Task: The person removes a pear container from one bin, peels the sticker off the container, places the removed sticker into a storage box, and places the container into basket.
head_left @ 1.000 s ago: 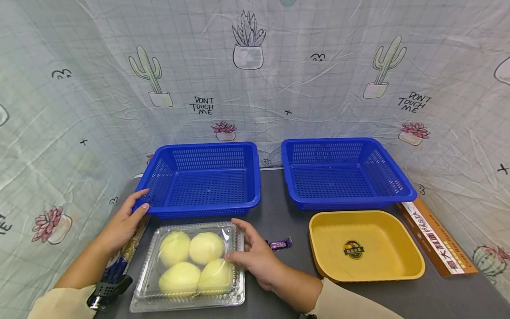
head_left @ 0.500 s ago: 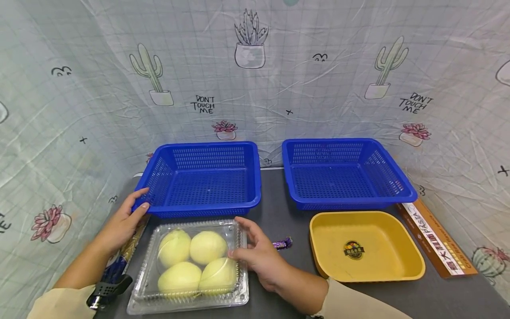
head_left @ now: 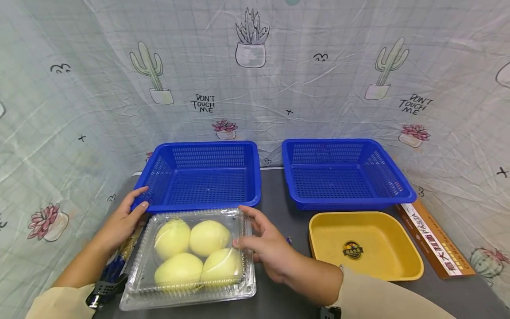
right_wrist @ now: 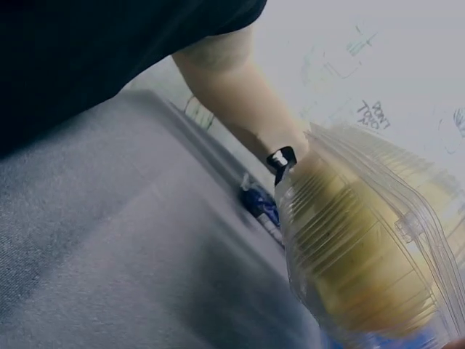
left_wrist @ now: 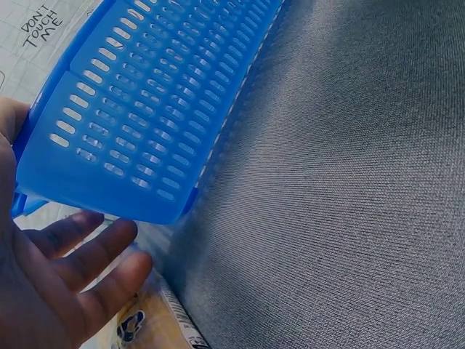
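My right hand [head_left: 275, 250] grips the right edge of a clear plastic clamshell box [head_left: 139, 274], thumb over the lid and fingers along the far side. Inside the box show several round, pale yellow fruits [head_left: 209, 238]. In the right wrist view the box [right_wrist: 363, 240] is held up over the grey table, slightly tilted. My left hand [head_left: 121, 226] pinches the near left corner of the left blue basket [head_left: 199, 207] between thumb and index finger. Its other fingers hang loose below the rim in the left wrist view. The box's far edge overlaps the basket's front in the head view.
A second blue basket [head_left: 350, 201] stands at the back right, with a yellow tub [head_left: 382, 241] in front of it. A brown pasta box [head_left: 438, 241] lies at the far right. One purple-wrapped piece [head_left: 288, 240] is mostly behind my right hand. A blue-and-gold packet [head_left: 115, 266] lies by my left forearm.
My right hand has raised the clamshell box and moved it slightly right and toward the left basket. The purple-wrapped piece is now mostly covered. My left hand stays at the basket corner.
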Demonstrator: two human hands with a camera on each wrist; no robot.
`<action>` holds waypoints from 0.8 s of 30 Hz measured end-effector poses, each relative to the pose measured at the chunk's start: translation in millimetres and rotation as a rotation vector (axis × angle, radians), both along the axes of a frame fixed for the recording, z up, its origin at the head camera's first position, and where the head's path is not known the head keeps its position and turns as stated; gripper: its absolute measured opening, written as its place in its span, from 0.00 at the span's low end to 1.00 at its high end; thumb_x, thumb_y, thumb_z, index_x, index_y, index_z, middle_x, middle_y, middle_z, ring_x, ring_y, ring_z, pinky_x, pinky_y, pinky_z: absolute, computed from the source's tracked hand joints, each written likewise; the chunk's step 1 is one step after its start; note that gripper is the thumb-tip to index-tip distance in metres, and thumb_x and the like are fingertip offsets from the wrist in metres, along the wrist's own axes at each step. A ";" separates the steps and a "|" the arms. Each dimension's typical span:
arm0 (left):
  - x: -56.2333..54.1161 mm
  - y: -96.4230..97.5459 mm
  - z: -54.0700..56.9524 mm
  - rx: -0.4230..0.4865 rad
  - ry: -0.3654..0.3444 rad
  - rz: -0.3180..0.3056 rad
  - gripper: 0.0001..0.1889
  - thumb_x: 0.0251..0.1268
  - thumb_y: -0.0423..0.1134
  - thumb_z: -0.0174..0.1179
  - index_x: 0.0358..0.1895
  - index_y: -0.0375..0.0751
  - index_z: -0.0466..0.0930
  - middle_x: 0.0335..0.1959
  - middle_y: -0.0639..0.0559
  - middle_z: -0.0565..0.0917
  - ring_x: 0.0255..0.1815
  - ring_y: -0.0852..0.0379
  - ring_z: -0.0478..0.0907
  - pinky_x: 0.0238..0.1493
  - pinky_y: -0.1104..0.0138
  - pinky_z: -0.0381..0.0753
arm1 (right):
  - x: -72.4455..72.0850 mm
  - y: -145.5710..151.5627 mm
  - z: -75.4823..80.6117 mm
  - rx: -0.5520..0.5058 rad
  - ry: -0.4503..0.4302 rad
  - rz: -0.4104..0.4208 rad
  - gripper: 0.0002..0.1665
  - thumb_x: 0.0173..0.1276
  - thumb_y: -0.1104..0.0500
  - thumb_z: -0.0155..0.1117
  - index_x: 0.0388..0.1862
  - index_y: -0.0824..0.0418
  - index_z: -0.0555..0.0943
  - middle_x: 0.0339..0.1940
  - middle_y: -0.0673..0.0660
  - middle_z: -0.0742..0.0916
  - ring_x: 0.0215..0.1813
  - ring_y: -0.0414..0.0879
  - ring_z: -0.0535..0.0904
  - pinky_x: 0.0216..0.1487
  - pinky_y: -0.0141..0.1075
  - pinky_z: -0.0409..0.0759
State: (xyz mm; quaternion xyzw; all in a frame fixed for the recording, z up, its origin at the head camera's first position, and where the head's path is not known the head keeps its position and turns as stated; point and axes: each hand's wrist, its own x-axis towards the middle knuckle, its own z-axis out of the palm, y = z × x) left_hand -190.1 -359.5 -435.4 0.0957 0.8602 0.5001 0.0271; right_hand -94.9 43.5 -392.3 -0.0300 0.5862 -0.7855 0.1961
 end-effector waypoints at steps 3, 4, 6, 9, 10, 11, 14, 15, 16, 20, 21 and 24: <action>1.0 0.1 0.0 0.001 -0.009 0.005 0.32 0.91 0.45 0.44 0.87 0.39 0.45 0.69 0.24 0.65 0.44 0.67 0.80 0.43 0.71 0.83 | -3.3 3.1 10.3 0.015 -0.011 0.009 0.51 0.62 0.66 0.71 0.83 0.48 0.66 0.82 0.60 0.69 0.52 0.52 0.82 0.42 0.43 0.84; 1.2 0.0 0.1 0.000 -0.010 0.004 0.32 0.91 0.45 0.43 0.87 0.39 0.45 0.69 0.25 0.65 0.43 0.65 0.81 0.42 0.70 0.84 | -4.7 4.0 13.5 0.019 -0.011 0.012 0.50 0.62 0.66 0.71 0.83 0.47 0.66 0.82 0.60 0.69 0.51 0.51 0.83 0.41 0.43 0.84; 1.4 -0.1 0.2 -0.002 -0.011 0.004 0.33 0.91 0.46 0.43 0.87 0.40 0.44 0.68 0.26 0.65 0.41 0.63 0.81 0.42 0.69 0.84 | -7.5 6.0 19.3 0.029 -0.005 0.019 0.50 0.63 0.66 0.70 0.83 0.47 0.66 0.82 0.61 0.69 0.51 0.51 0.83 0.42 0.43 0.84; 1.5 0.0 0.3 0.020 -0.020 -0.006 0.33 0.92 0.46 0.43 0.87 0.40 0.43 0.69 0.25 0.64 0.41 0.62 0.83 0.41 0.67 0.85 | -12.0 8.8 26.3 0.052 0.005 0.025 0.49 0.64 0.65 0.70 0.84 0.46 0.66 0.83 0.61 0.67 0.53 0.52 0.82 0.43 0.43 0.82; 1.4 0.2 0.3 0.022 -0.022 -0.007 0.33 0.92 0.46 0.43 0.87 0.40 0.43 0.69 0.25 0.65 0.40 0.62 0.83 0.41 0.67 0.85 | -13.5 9.8 28.3 0.061 0.006 0.025 0.49 0.65 0.64 0.71 0.83 0.46 0.66 0.84 0.61 0.66 0.53 0.52 0.82 0.43 0.43 0.82; 1.2 0.4 0.5 0.016 -0.022 -0.006 0.33 0.92 0.46 0.43 0.87 0.40 0.43 0.69 0.25 0.65 0.41 0.62 0.83 0.41 0.67 0.85 | -14.9 10.8 30.1 0.064 0.006 0.026 0.49 0.65 0.64 0.71 0.84 0.46 0.66 0.85 0.61 0.66 0.54 0.52 0.82 0.44 0.44 0.82; 0.4 1.5 1.5 -0.023 -0.013 -0.001 0.33 0.91 0.48 0.42 0.88 0.42 0.45 0.74 0.26 0.62 0.50 0.53 0.81 0.43 0.69 0.82 | -19.8 12.9 35.3 0.053 -0.005 0.026 0.48 0.66 0.65 0.70 0.83 0.45 0.66 0.84 0.60 0.66 0.55 0.52 0.81 0.44 0.44 0.83; -0.1 1.7 1.9 -0.036 -0.010 0.000 0.33 0.91 0.48 0.43 0.88 0.43 0.45 0.76 0.26 0.61 0.56 0.48 0.79 0.45 0.70 0.80 | -21.4 13.7 37.0 0.048 -0.008 0.026 0.48 0.66 0.65 0.69 0.83 0.45 0.66 0.83 0.60 0.68 0.55 0.52 0.81 0.43 0.44 0.84; -0.2 1.4 2.6 -0.055 -0.005 0.003 0.33 0.91 0.49 0.43 0.88 0.44 0.46 0.78 0.27 0.58 0.61 0.44 0.75 0.47 0.71 0.77 | -23.3 14.2 38.7 0.044 -0.011 0.027 0.48 0.66 0.65 0.69 0.83 0.45 0.66 0.82 0.60 0.69 0.55 0.52 0.81 0.43 0.44 0.84; -0.2 0.4 4.4 -0.071 -0.013 0.003 0.33 0.91 0.50 0.43 0.88 0.45 0.46 0.83 0.29 0.53 0.67 0.39 0.69 0.50 0.73 0.75 | -32.1 15.6 47.8 0.044 -0.012 0.029 0.47 0.68 0.65 0.68 0.84 0.44 0.65 0.79 0.60 0.72 0.60 0.56 0.80 0.46 0.48 0.86; -0.1 0.2 4.8 -0.061 -0.022 0.003 0.34 0.91 0.51 0.43 0.88 0.45 0.46 0.82 0.29 0.53 0.65 0.42 0.72 0.49 0.72 0.78 | -34.7 16.0 50.3 0.051 -0.010 0.029 0.47 0.68 0.65 0.68 0.83 0.43 0.65 0.79 0.59 0.72 0.62 0.57 0.79 0.47 0.50 0.86; 0.6 -0.6 6.2 -0.035 -0.051 0.001 0.35 0.90 0.53 0.44 0.89 0.46 0.44 0.81 0.28 0.55 0.58 0.52 0.76 0.46 0.67 0.83 | -43.0 16.2 57.4 0.071 -0.005 0.022 0.47 0.69 0.64 0.68 0.84 0.42 0.64 0.80 0.58 0.71 0.70 0.60 0.75 0.52 0.53 0.84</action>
